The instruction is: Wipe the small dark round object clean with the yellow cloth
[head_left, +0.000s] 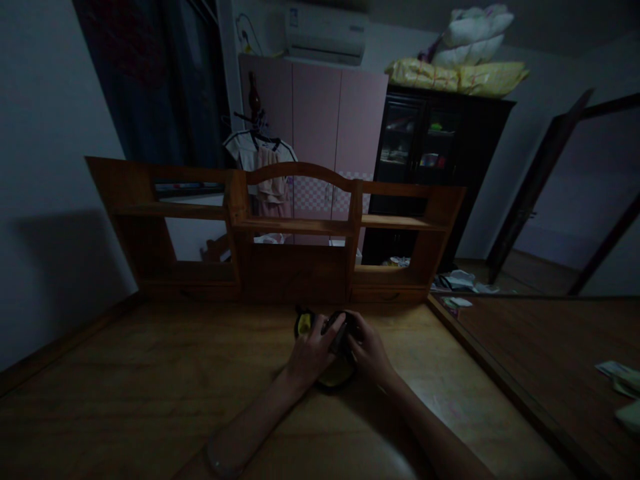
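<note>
A black-and-yellow item point(336, 379) lies on the wooden tabletop point(200, 373), in front of me. Its yellow inside is edged in black; poor light and my hands hide its exact kind. From the left, my left hand point(314, 347) has its fingers curled over the dark middle part. My right hand point(367, 343) grips the same dark part from the opposite side, fingers bent inward, close to the left fingertips. Past my left hand, a yellow patch point(304, 325) with a black rim shows; whether it belongs to the same item I cannot tell.
A wooden shelf unit point(295, 228) with open compartments stands along the tabletop's far edge. A raised wooden edge point(490, 360) borders the right side. Beyond are pink wardrobes point(315, 120), a dark cabinet point(470, 153) and hanging clothes point(273, 173).
</note>
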Motion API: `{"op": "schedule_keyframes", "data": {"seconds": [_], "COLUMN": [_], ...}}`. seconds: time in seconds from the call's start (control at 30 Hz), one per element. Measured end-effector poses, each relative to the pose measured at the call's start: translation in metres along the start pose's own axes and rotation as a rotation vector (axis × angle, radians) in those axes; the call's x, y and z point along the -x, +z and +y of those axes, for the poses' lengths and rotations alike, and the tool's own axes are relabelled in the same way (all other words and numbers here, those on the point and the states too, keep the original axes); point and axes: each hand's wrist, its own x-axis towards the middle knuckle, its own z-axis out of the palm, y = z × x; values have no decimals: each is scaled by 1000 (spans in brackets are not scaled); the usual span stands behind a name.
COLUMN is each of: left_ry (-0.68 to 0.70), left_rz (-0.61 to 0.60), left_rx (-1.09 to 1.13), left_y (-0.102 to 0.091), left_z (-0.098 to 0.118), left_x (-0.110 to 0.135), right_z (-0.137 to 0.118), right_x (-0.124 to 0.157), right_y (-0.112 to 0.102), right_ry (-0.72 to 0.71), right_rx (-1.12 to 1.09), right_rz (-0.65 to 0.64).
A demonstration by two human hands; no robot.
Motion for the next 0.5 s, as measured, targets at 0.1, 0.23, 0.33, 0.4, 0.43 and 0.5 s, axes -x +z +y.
{"op": "schedule_keyframes", "data": {"seconds": [0.1, 0.23, 0.33, 0.4, 0.43, 0.5], "left_ry": [4, 14, 43, 50, 52, 59], "left_rz": [-19, -85, -131, -141, -141, -128], "left_rx": [14, 113, 225, 281, 299, 321], "left_y": [1, -3, -7, -10, -12, -15], "left_z": [1, 2, 3, 4, 5, 6], "left_x": [0, -1, -2, -2, -3, -5], "right_z": [-2, -3, -3, -1, 0, 3], "right_x": [0, 0, 0, 1, 1, 1], "right_y": [-1, -2, -3, -5, -7, -9], "right_ry": [-23, -38, -48, -72, -84, -101], "right_rx": [57, 121, 196, 247, 270, 309], "right_rz": [8, 35, 66, 90, 99, 113]}}
